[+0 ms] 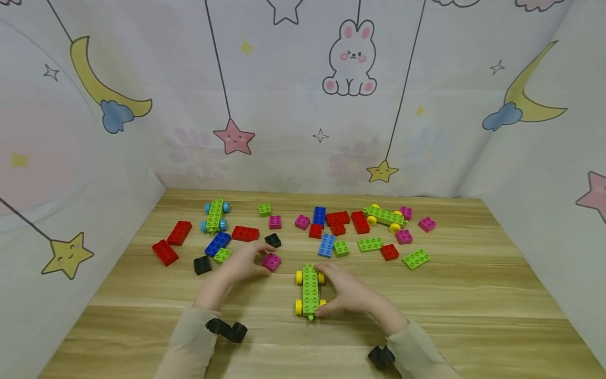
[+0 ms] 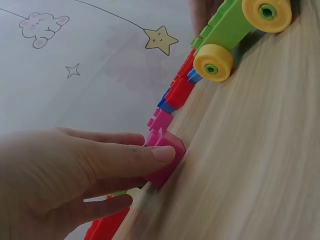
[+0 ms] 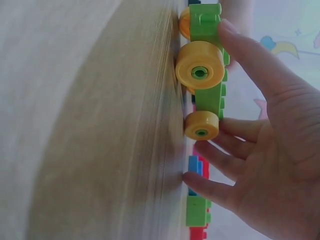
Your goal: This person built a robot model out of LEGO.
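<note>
Left hand (image 1: 239, 266): positioned left of centre in the lower half of the head view. Thumb against magenta brick (image 1: 272, 262), index finger toward its far side. Clamped or merely in contact: cannot tell. Magenta brick: just left of centre in the head view, studs up, on wooden table (image 1: 265, 347); black brick (image 1: 272, 240) near, directly above in the frame. In the left wrist view, same brick at centre, partly covered by the thumb.

Right hand (image 1: 352, 292): lower centre-right of the head view. Clamped lengthwise on green chassis (image 1: 310, 291), with thumb at lower end and index finger at upper end; other fingers extended. Green chassis: lower centre of the head view, studs up, on yellow wheels (image 1: 299, 307); upper right in the left wrist view.

Surroundings, head view: left of centre, blue-wheeled chassis (image 1: 215, 215); right of centre, yellow-wheeled chassis (image 1: 385, 216), tilted across the frame. Just above the centre chassis, light-blue brick (image 1: 326, 245) beside small green brick (image 1: 341, 248). Middle left, red brick (image 1: 164, 252). Upper half, printed cloth (image 1: 284, 95).
</note>
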`<act>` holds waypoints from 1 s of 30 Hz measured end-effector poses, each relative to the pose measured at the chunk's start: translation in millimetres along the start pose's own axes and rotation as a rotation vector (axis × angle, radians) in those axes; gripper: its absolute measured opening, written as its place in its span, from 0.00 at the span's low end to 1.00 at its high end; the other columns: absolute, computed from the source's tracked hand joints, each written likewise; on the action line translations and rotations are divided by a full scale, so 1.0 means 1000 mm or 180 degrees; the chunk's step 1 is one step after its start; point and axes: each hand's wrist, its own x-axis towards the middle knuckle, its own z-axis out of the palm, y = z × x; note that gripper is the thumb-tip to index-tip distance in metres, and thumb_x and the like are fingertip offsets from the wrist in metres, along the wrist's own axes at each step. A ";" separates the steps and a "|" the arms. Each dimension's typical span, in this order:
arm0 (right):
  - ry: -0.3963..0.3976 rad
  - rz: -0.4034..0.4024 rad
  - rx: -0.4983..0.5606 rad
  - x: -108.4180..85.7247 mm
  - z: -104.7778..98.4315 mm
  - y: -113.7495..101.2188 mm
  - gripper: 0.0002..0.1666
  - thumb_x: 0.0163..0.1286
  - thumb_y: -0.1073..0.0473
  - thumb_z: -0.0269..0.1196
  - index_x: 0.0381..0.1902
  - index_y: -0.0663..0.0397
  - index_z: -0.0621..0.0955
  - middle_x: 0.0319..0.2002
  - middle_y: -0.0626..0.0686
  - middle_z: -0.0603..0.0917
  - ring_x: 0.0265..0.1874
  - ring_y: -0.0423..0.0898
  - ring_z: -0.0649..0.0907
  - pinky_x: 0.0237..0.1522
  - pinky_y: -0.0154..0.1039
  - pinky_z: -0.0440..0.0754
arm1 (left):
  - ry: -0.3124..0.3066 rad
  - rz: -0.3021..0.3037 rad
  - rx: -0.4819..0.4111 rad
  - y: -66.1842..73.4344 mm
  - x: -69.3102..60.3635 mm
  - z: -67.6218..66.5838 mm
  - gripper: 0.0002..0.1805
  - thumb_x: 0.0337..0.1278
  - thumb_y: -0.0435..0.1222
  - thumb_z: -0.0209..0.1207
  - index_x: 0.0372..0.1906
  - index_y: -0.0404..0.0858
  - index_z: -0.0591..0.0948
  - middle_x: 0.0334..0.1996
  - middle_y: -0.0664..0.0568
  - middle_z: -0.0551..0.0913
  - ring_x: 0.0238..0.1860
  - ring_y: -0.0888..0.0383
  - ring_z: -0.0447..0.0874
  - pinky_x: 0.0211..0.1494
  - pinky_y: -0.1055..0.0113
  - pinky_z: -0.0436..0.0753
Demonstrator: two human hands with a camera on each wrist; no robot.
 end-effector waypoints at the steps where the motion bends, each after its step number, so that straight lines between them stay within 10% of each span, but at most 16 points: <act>1: 0.0001 0.0006 -0.0001 0.000 0.000 0.000 0.59 0.51 0.44 0.76 0.74 0.57 0.61 0.73 0.59 0.63 0.73 0.59 0.63 0.72 0.57 0.62 | -0.0005 -0.0001 -0.0007 0.000 0.000 0.001 0.26 0.49 0.30 0.71 0.57 0.36 0.80 0.54 0.42 0.82 0.56 0.44 0.79 0.61 0.48 0.78; 30: 0.0065 0.0057 -0.0001 -0.001 0.001 -0.003 0.59 0.51 0.44 0.76 0.74 0.58 0.62 0.73 0.60 0.63 0.72 0.59 0.63 0.72 0.57 0.62 | 0.0004 0.0136 0.0146 0.005 0.001 0.005 0.21 0.53 0.25 0.66 0.55 0.33 0.81 0.53 0.41 0.82 0.58 0.43 0.79 0.62 0.49 0.77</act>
